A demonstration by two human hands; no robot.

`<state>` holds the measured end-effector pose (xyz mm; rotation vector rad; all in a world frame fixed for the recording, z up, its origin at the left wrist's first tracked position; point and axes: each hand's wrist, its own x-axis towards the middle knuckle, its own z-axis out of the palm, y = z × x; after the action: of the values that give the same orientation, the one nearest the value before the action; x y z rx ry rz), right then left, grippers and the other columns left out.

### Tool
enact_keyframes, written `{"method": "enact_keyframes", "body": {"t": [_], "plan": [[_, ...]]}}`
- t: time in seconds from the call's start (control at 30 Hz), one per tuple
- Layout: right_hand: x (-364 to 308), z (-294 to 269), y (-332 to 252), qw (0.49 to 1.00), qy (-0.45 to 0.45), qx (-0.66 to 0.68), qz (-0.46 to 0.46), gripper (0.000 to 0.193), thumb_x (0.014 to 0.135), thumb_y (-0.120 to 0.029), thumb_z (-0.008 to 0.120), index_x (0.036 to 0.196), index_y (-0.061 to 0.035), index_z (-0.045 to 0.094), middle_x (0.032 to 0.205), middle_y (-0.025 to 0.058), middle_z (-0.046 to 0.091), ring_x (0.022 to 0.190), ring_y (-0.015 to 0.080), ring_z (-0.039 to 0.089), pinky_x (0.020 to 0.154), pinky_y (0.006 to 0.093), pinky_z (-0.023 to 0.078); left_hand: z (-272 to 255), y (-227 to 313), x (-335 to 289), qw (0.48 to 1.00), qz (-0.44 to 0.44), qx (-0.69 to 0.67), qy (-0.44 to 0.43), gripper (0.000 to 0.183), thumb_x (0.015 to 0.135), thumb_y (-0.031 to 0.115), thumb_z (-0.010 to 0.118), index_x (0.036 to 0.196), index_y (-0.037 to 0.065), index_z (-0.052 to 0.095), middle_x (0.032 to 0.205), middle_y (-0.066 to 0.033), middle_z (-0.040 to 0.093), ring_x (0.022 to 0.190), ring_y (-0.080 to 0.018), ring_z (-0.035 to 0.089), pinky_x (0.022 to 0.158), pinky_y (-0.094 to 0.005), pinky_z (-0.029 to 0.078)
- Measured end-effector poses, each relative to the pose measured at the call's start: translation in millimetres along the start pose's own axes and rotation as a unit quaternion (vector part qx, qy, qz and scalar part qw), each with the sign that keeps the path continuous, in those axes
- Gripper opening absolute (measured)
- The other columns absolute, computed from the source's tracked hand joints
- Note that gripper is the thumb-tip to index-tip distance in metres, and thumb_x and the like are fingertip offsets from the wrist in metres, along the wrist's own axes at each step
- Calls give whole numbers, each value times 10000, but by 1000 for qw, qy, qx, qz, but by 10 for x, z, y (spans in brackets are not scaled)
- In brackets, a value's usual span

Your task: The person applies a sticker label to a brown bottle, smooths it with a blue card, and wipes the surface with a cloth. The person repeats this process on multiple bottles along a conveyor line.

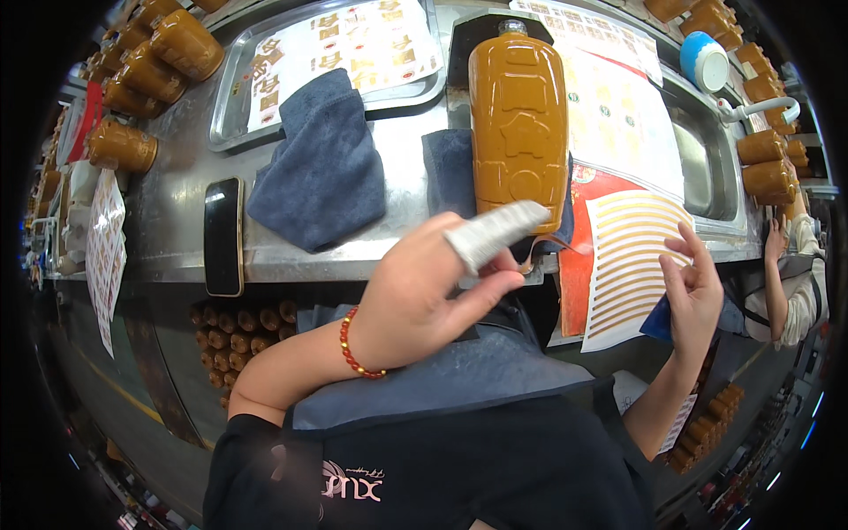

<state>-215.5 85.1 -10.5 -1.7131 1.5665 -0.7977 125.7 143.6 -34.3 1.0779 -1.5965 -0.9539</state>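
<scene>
An amber-brown glass bottle (518, 124) with relief panels lies on a dark blue cloth (449, 163), its neck pointing away from me. My left hand (424, 287) is at its near end, the index finger wrapped in white tape and stretched out against the bottle. Thumb and index are apart. A thin curved gold strip (558, 242) hangs by the bottle's base, close to the left fingertips. My right hand (693, 291) is over the edge of a white sheet of curved gold strips (632, 265), thumb and index slightly apart. From its palm sticks out a dark blue flat piece (656, 320), mostly hidden.
A folded blue cloth (322, 168) and a phone (224, 237) lie left on the metal table (172, 199). Behind is a tray (231, 110) with sticker sheets. A sink (702, 159) is at the right. Brown bottles (185, 44) stand around; another person (791, 291) is far right.
</scene>
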Motion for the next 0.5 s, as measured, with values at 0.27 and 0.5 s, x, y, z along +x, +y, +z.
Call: {"method": "enact_keyframes", "body": {"t": [0.27,0.5], "plan": [[251,626,-780,924,-355,100,-104,508,787,-102,893,1237,-7,679,877,-1,642,620,35,507,546,217,405,65,135,204,991,113,60,-40,437,847,99,831,1258,44,696,914,-58,721,834,-259,666,748,-350,531],[207,589,-901,962,-251,52,-95,96,839,-35,805,906,7,751,749,44,662,661,108,609,592,252,427,-80,-423,-12,970,44,210,114,914,796,391,880,1487,-29,455,1387,-182,498,1268,-348,463,1079,-444,406]]}}
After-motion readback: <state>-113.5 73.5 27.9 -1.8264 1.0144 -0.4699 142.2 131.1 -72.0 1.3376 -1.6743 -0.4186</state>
